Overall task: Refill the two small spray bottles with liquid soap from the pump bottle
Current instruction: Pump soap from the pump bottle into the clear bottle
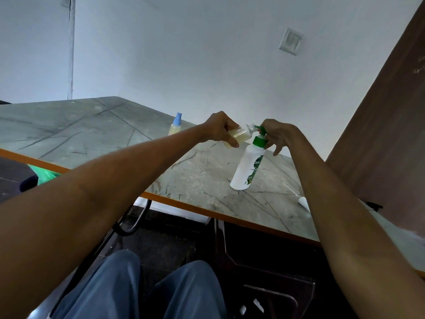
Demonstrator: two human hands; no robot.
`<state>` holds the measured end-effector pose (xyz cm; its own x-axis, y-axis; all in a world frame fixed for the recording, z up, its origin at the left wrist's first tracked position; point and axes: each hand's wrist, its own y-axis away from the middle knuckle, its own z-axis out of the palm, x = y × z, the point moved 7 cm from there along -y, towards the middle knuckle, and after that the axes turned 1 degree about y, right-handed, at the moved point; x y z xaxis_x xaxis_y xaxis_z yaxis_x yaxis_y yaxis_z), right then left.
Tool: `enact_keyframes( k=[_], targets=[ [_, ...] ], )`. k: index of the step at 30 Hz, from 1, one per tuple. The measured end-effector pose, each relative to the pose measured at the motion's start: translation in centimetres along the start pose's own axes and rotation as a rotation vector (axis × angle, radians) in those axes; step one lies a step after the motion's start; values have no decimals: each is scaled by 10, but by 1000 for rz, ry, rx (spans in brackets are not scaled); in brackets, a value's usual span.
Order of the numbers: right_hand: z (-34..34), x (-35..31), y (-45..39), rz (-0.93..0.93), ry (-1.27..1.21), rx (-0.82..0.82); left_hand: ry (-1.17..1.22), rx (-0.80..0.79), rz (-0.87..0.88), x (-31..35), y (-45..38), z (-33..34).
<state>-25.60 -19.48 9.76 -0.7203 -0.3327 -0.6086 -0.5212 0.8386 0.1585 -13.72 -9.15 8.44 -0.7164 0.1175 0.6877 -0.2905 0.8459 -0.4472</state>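
My left hand [219, 128] grips a small clear spray bottle [241, 134] with its cap off, tilted on its side and partly full of pale yellow liquid. Its open neck touches the green spout of the white pump bottle [247, 168], which stands upright on the marble table [92, 132]. My right hand [279, 135] rests on the green pump head. A second small spray bottle [176, 125], with a blue sprayer on and yellowish liquid inside, stands farther back to the left. The removed sprayer with its dip tube [301, 200] lies on the table near my right forearm.
The table has an orange front edge [184, 204] and meets a white wall behind. A brown wooden panel [379, 134] rises at the right. A green bag [46, 176] sits below the table at the left, and my knees are under the front edge.
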Motion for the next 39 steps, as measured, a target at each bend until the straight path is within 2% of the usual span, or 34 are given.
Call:
enact_keyframes(
  k=[6,12,17,20,23,28,33,39],
  targets=[
    [3,1,-1,15,38,22,-29,-6,-7,-1,4,0],
    [2,-1,6,-10,-130,-43,15,9,-21,1,7,2],
    [-20,-10,10,-188,-336,-7,25,-3,-63,-3,7,5],
    [-27,-13,9,-274,-431,29,141,39,-118,-10,8,5],
    [-25,-10,7,-293,-439,43,236,73,-167,-17,9,6],
    [-19,-8,7,-310,-389,34,260,110,-209,-23,10,7],
    [-12,-10,10,-336,-378,45,483,183,-264,-34,12,6],
    [-3,-8,7,-315,-376,66,331,177,-224,-29,13,3]
  ],
)
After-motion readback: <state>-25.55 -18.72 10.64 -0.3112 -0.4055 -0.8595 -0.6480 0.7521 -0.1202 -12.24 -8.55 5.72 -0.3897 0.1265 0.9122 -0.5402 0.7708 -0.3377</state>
